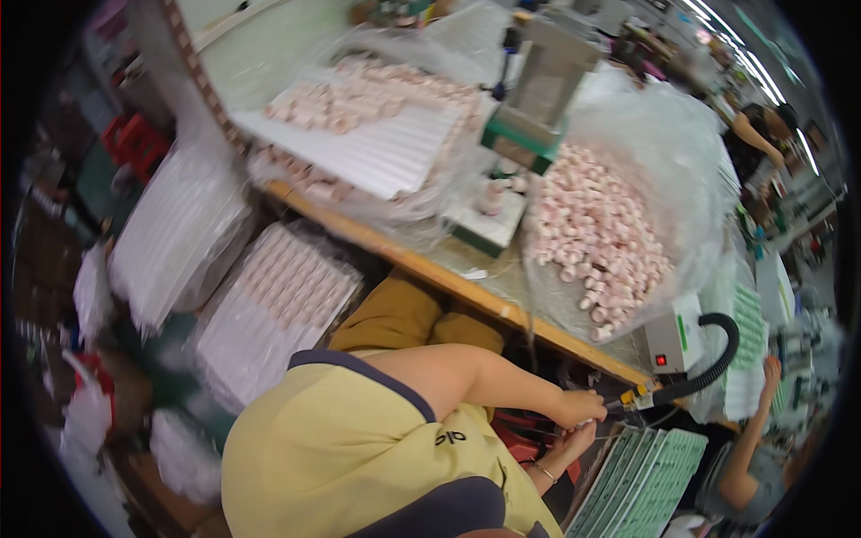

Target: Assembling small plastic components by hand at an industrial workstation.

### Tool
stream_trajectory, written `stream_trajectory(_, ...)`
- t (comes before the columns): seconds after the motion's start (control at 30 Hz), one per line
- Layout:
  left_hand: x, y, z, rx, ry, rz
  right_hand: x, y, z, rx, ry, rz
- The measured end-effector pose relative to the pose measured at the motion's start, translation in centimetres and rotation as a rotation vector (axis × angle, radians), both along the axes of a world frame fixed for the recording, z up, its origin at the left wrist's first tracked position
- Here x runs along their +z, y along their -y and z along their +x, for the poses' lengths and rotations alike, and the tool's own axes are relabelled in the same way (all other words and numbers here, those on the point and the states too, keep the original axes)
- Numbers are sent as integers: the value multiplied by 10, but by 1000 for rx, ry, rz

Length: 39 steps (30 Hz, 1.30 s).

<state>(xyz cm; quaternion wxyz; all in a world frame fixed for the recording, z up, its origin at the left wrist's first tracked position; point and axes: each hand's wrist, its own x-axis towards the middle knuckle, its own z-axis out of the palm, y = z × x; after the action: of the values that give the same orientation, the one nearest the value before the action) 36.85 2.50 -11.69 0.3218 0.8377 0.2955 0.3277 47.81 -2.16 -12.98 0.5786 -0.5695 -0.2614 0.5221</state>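
My left hand (578, 409) reaches across to the right, its fingers closed together. Just below it, my right hand (576, 439), with a bracelet at the wrist, is also closed. The two hands meet at the fingertips; whatever lies between them is too small and blurred to name. Right beside the fingers is the end of a black ribbed hose (695, 386) with a yellow fitting (633, 394). That hose curves out of a white box (673, 336) with a red switch, at the table's right front corner.
On the table (413, 260) stand a green-based press (529, 117), a pile of small pale pink cylinders (592, 224) on clear plastic, and a white foam tray (377, 152). Green trays (641, 484) stack at lower right. Wrapped trays (287, 287) sit at left. Other people work at far right.
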Motion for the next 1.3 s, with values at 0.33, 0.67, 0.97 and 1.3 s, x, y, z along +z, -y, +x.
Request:
stream_trajectory(0.33, 22, 63, -138, 228, 81, -177, 6, 11, -73, 673, 637, 226)
stream_trajectory(0.67, 58, 258, -331, 797, 725, -706, 108, 70, -281, 1679, 169, 23)
stream_trajectory(0.97, 36, 336, -344, 994, 726, -646, 101, 99, -345, 2043, 274, -8)
stream_trajectory(1.3, -80, 391, -391, 1832, -312, -433, 90, 83, -316, 1818, 308, 14)
